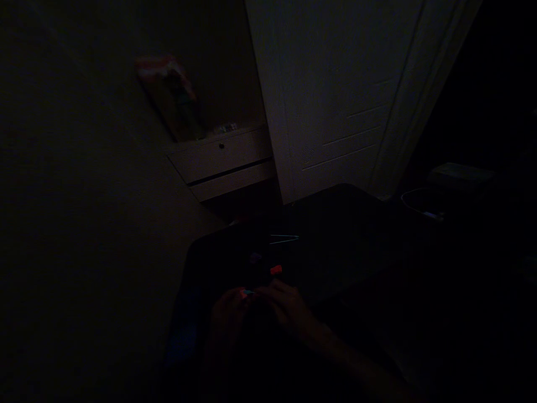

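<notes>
"Which step is in hand?"

"Close two-handed handling, I'd judge. The left hand (229, 309) has its grip pinched on a small reddish-and-teal piece (247, 293), which sits between the two hands."

"And the right hand (288, 305)?"

"Its fingertips reach toward the same piece from the other side. It's so dark there that I can't tell whether that grip is closed on it or merely beside it."

"What lies about them?"

"On the table (335, 218), an orange-red lump (276, 270) just beyond the right hand, a dim purplish lump (255, 258) near it to the left, and past both, a thin V-shaped thing (285, 239), its point to the right."

"So what does the next move call for?"

"A steady left hand, I'd say, and a light, exact touch from the right: the piece is tiny and the light very poor."
</notes>
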A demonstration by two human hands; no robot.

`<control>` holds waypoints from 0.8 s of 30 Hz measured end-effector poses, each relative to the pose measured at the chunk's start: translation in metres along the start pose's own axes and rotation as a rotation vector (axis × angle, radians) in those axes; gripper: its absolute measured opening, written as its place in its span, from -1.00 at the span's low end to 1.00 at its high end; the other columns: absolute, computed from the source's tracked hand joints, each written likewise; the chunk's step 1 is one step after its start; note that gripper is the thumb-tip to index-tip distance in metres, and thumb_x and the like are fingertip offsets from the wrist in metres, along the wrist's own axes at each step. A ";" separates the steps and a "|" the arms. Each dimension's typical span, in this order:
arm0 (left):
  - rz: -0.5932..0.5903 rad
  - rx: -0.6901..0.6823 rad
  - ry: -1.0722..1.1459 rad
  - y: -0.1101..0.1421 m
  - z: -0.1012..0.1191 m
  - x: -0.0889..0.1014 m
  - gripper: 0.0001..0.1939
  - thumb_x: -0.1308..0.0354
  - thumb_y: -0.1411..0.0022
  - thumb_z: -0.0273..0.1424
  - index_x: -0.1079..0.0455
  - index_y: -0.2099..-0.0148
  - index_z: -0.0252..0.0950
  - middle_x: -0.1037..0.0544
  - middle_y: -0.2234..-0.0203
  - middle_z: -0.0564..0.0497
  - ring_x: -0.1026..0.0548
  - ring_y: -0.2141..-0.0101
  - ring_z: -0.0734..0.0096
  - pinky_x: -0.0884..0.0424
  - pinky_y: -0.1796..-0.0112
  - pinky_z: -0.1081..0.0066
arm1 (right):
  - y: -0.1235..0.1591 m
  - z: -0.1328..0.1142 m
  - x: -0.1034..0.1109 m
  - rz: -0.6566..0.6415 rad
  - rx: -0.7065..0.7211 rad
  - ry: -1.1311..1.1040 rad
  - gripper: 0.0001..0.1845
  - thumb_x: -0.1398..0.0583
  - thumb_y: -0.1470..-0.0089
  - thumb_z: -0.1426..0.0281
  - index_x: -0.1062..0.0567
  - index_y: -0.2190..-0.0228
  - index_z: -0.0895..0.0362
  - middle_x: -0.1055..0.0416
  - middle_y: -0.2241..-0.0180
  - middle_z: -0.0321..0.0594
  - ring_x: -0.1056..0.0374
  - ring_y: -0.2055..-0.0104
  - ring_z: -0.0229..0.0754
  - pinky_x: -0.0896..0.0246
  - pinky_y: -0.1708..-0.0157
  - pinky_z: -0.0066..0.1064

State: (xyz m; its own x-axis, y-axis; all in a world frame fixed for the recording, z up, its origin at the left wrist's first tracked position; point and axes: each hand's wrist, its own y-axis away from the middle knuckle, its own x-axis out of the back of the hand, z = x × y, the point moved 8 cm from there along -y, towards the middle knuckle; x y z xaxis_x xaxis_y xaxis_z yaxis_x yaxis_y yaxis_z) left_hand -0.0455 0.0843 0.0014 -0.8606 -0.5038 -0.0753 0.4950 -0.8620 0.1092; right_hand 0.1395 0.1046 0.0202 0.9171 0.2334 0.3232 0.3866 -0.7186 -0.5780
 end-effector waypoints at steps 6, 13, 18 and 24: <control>-0.018 -0.057 -0.105 0.005 0.011 0.000 -0.68 -0.59 0.25 -0.26 -0.60 0.43 -0.26 -0.70 0.44 -0.07 -0.65 0.36 0.11 -0.60 0.29 0.23 | 0.001 0.001 0.000 -0.001 0.006 -0.061 -0.62 -0.11 -0.38 0.52 -0.57 -0.11 0.04 -0.50 0.20 -0.16 -0.45 0.23 -0.18 -0.36 0.23 -0.41; -0.010 -0.068 -0.103 0.018 0.022 0.003 -0.72 -0.56 0.21 -0.40 -0.66 0.35 -0.24 -0.73 0.32 -0.11 -0.67 0.20 -0.03 -0.61 0.19 0.18 | 0.001 0.002 0.001 0.003 -0.008 -0.048 -0.59 -0.10 -0.36 0.54 -0.57 -0.11 0.02 -0.49 0.22 -0.17 -0.43 0.24 -0.17 -0.33 0.24 -0.41; -0.036 0.003 -0.070 0.011 0.011 -0.002 -0.76 -0.55 0.20 -0.41 -0.63 0.40 -0.28 -0.71 0.40 -0.11 -0.67 0.24 -0.02 -0.61 0.22 0.18 | -0.003 -0.001 0.002 -0.044 -0.014 -0.025 -0.53 -0.08 -0.26 0.63 -0.59 -0.06 0.05 -0.48 0.25 -0.19 -0.40 0.28 -0.19 -0.28 0.28 -0.44; 0.006 -0.009 -0.096 0.006 0.004 0.006 -0.74 -0.54 0.20 -0.40 -0.65 0.37 -0.29 -0.71 0.34 -0.13 -0.67 0.22 -0.02 -0.61 0.21 0.18 | -0.002 0.001 -0.001 -0.082 -0.012 0.000 -0.51 -0.08 -0.23 0.64 -0.60 -0.04 0.05 -0.47 0.28 -0.21 -0.39 0.30 -0.20 -0.24 0.31 -0.46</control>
State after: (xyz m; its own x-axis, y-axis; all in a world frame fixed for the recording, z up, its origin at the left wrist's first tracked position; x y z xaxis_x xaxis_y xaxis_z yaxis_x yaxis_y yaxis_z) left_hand -0.0482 0.0765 0.0051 -0.8649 -0.5015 0.0211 0.5009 -0.8597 0.1001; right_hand 0.1377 0.1066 0.0208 0.8823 0.2919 0.3691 0.4593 -0.7050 -0.5404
